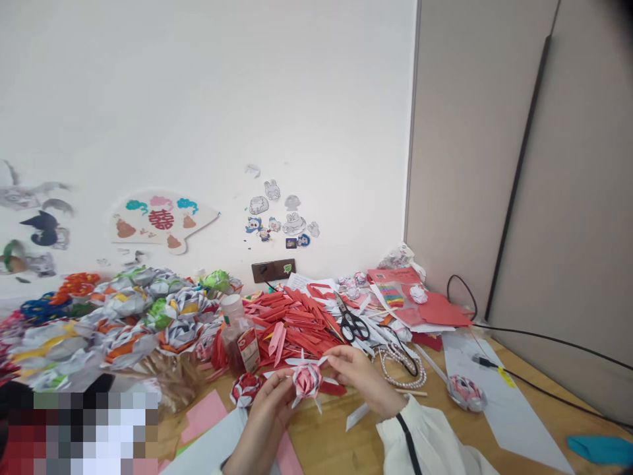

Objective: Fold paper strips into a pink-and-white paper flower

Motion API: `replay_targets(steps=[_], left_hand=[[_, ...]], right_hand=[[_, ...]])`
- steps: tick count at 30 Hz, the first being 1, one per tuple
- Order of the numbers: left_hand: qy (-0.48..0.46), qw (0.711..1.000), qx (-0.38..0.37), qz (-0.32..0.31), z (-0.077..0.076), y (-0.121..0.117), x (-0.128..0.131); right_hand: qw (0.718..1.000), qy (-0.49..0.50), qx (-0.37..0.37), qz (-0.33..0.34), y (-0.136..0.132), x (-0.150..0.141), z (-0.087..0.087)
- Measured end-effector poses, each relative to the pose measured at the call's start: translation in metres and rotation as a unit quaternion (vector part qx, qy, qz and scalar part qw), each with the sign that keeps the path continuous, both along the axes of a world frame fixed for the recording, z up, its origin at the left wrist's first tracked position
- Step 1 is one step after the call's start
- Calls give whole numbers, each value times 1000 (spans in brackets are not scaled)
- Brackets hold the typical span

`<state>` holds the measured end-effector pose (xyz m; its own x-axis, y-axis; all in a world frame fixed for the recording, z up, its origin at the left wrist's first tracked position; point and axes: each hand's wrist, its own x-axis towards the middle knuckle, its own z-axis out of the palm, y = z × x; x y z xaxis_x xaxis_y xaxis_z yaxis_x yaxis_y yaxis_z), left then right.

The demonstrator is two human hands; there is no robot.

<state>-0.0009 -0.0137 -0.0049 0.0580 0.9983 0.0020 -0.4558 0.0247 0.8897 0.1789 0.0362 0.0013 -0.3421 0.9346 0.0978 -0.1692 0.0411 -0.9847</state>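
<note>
White sleeve (430, 439) cloth is closest, and it leads to the right hand (359, 376), which seems to pinch a white paper tip (322, 361) of the pink flower (307, 380). The left hand (271, 406) holds the flower's other side, above the tabletop (341, 452). It's probably best to hold softly, work one tip at a time, and not squash anything.
</note>
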Motion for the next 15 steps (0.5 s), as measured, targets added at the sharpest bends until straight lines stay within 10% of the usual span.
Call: replay_targets(steps=[15], left_hand=[[173,980,57,81,-4,17,-4]], right_hand=[[992,-49,115,15,0,-10,-13]])
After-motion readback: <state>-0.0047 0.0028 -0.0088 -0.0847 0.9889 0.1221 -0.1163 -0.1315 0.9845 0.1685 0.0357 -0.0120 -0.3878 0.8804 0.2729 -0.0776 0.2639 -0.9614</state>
